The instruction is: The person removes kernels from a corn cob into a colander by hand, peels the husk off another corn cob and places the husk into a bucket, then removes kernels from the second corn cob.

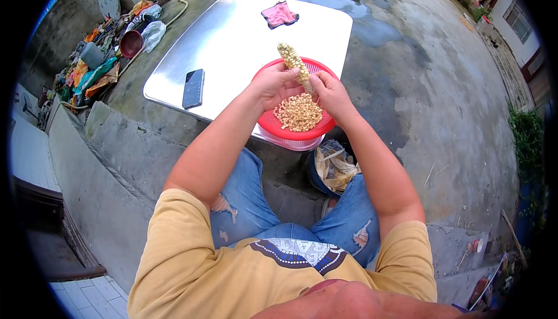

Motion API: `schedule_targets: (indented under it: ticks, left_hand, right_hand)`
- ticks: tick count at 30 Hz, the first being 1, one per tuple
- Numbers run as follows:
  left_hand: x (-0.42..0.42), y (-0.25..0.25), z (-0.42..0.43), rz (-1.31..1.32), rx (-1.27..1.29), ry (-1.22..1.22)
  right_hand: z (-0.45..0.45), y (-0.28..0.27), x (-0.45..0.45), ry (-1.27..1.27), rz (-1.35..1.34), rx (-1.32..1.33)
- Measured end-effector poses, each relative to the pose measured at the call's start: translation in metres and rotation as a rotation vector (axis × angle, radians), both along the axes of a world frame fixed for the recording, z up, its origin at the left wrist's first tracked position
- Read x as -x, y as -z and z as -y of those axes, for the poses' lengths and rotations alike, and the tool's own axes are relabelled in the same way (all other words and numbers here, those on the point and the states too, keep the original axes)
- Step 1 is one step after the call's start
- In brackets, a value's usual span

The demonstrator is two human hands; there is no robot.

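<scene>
A pale corn cob (294,63) is held tilted above a red plastic basket (266,122), its upper end pointing away from me. My left hand (275,86) is closed around the cob's left side. On the right, my right hand (330,93) grips the lower end, with the thumb against the kernels. Part of the cob near that end looks stripped. Loose corn kernels (298,113) lie heaped in the basket below both hands. The basket sits at the near edge of a shiny metal table (232,34).
A phone (193,88) lies on the table's left side, and a pink cloth (280,14) is at its far end. Below the near right edge stands a dark bucket (315,175) holding husks (337,171). Piled clutter (93,69) lines the wall at left.
</scene>
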State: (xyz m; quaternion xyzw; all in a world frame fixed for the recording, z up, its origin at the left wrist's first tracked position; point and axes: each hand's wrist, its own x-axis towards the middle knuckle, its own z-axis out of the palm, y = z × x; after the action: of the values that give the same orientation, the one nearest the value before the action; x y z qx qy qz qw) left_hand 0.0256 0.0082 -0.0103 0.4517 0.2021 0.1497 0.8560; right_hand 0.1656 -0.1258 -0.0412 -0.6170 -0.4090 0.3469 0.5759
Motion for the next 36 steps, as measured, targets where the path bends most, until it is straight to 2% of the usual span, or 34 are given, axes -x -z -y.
schedule_targets:
  ticks: [4,10,13,16,19,22,28,34,36]
  left_hand:
    - [0.001,0.001,-0.005,0.023,0.036,0.003]
    - [0.001,0.005,-0.005,0.120,0.069,0.033]
    - [0.000,0.003,-0.004,0.084,0.037,0.055]
    - [-0.001,0.001,0.004,0.081,-0.048,0.008]
    - [-0.002,0.004,0.004,0.057,-0.025,-0.008]
    - [-0.004,0.006,0.005,0.025,-0.054,-0.016]
    - [-0.008,0.016,0.005,0.026,-0.088,-0.007]
    - [-0.009,0.014,0.012,0.000,-0.140,-0.016]
    - [-0.010,0.015,0.011,0.009,-0.151,-0.005]
  right_hand:
    - [0.003,-0.003,-0.002,-0.016,-0.188,0.013]
    - [0.007,-0.014,0.006,-0.010,-0.026,0.039]
    - [0.006,-0.015,0.010,0.013,0.022,-0.027]
    - [0.000,-0.003,0.007,0.024,0.078,-0.053]
    - [-0.006,0.007,0.006,0.054,0.164,-0.100]
    - [-0.011,0.009,0.011,0.142,0.410,-0.108]
    - [-0.008,0.002,0.023,0.281,0.548,-0.069]
    - [-0.011,0.011,0.022,0.358,0.598,-0.086]
    - [-0.008,0.005,0.023,0.342,0.513,-0.027]
